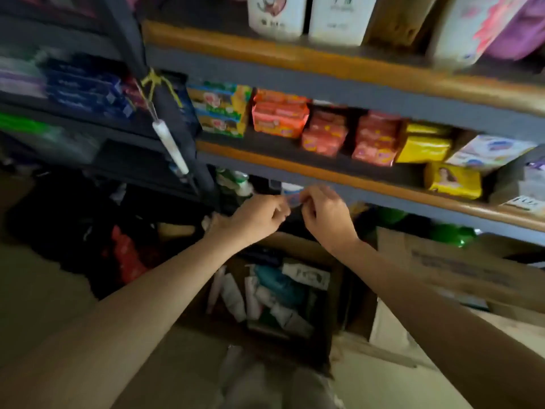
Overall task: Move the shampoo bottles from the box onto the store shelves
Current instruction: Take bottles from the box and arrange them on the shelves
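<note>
An open cardboard box (334,293) sits on the floor below me, holding several white and teal bottles and tubes (274,290). Above it, both my hands reach under the lower shelf edge (368,184). My left hand (259,215) and my right hand (323,209) are curled close together, pinching a small pale item (292,193) between them. The view is blurred, so I cannot tell what the item is. Green-and-white bottles (236,181) stand on the bottom shelf just left of my hands.
The middle shelf carries orange, red and yellow packets (324,131). White bottles (306,16) stand on the top shelf. A dark rack (124,119) with blue packs is at left, with a white tube hanging from yellow string (169,146). A flattened carton (460,267) lies at right.
</note>
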